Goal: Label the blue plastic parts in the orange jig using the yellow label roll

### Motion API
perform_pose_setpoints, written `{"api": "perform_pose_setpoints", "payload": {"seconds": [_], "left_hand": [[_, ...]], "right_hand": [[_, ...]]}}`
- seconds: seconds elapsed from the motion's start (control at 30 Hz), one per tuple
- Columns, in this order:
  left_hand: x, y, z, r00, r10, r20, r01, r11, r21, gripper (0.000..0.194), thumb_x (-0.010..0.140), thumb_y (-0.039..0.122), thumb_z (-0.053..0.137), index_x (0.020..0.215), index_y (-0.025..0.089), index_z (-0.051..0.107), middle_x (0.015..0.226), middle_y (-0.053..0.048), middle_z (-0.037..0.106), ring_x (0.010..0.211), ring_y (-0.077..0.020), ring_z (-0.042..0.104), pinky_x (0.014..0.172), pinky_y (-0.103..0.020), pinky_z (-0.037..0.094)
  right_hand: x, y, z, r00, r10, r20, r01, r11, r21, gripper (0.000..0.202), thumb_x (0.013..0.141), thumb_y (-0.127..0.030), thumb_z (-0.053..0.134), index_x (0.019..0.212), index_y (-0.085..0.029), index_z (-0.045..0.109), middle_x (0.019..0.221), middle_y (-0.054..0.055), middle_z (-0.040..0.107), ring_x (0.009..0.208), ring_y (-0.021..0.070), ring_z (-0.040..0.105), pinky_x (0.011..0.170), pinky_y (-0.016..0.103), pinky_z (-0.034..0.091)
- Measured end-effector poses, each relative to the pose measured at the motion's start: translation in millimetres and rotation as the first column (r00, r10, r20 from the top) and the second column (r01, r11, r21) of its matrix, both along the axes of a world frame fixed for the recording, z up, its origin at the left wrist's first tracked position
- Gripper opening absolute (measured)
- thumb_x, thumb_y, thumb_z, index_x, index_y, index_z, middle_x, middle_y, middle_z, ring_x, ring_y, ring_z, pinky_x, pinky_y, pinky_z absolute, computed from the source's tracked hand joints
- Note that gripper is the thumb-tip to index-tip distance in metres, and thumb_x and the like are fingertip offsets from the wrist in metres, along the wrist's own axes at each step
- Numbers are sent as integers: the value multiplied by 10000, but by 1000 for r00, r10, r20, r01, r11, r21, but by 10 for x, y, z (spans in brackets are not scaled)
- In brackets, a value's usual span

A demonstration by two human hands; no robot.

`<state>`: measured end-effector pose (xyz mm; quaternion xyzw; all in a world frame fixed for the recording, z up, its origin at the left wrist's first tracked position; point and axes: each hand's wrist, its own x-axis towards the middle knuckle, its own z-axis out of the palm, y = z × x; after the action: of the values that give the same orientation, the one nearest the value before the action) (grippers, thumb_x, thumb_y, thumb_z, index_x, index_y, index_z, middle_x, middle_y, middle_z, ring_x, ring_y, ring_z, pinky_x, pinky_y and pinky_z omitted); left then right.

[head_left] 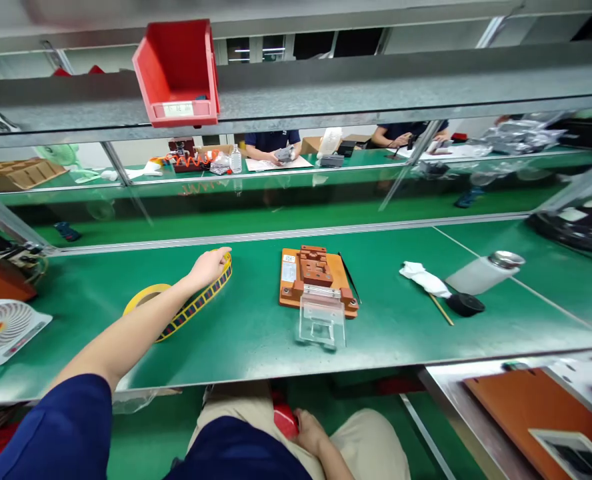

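1. At centre left of the frame, the free end of a yellow strip marked with a row of dark rectangles is gripped in the fingers of the left hand, which is closed around it.
2. The strip is curved downward behind the left forearm, by which a yellow roll is partly covered; the roll is placed on the green worktop, left of centre.
3. At the bottom centre, the right hand is held low over the lap, beside a red object; whether that object is gripped or only touched cannot be told.
4. At the middle of the frame, an orange fixture with a brown block is set on the worktop, well apart from both hands; a clear flap is extended from its near edge.
5. Right of centre, a white cloth is seen touching a thin stick, with a black round piece and a whitish bottle just beside.
6. At the left edge, a white fan is placed.
7. At upper left, a red bin is supported on a grey shelf.
8. At upper centre, a grey part is held by a co-worker.
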<state>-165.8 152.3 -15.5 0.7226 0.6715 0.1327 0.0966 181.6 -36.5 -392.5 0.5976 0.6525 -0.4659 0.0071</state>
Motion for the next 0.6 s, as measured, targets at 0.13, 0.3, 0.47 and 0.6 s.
{"api": "perform_pose_setpoints", "payload": {"seconds": [0.13, 0.3, 0.47, 0.6], "left_hand": [[144, 174, 47, 998, -39, 42, 39, 999, -10, 600, 796, 54, 489, 1381, 153, 577, 1057, -63, 770, 1030, -215, 708, 935, -287, 517], [268, 183, 74, 994, -83, 69, 83, 997, -6, 557, 822, 70, 500, 1369, 129, 587, 1107, -98, 756, 1032, -229, 712, 955, -316, 530], [102, -107, 223, 994, -63, 86, 62, 998, 9, 567, 842, 134, 571, 1405, 198, 564, 1301, -62, 687, 1201, -226, 645, 1065, -316, 476], [-305, -694, 388, 992, 116, 54, -118, 993, 27, 453, 910, 281, 555, 1352, 198, 602, 1193, -56, 730, 1124, -234, 675, 1040, -344, 489]], "right_hand": [[42, -28, 13, 994, -98, 39, 98, 995, 19, 252, 621, -271, 743, 865, -222, 705, 887, 67, 747, 935, 285, 734, 809, 320, 524], [165, -88, 15, 978, -205, 33, 203, 978, 51, 257, 718, -270, 660, 966, -233, 718, 1010, 103, 766, 1018, 286, 727, 874, 333, 520], [238, -66, -54, 977, -214, 16, 214, 977, -4, 246, 777, -297, 588, 964, -246, 738, 1025, 111, 779, 1033, 278, 738, 886, 331, 548], [202, 66, -132, 987, -158, -14, 157, 986, -53, 280, 794, -355, 553, 946, -250, 763, 1123, 114, 765, 1122, 280, 711, 961, 324, 543]]}}
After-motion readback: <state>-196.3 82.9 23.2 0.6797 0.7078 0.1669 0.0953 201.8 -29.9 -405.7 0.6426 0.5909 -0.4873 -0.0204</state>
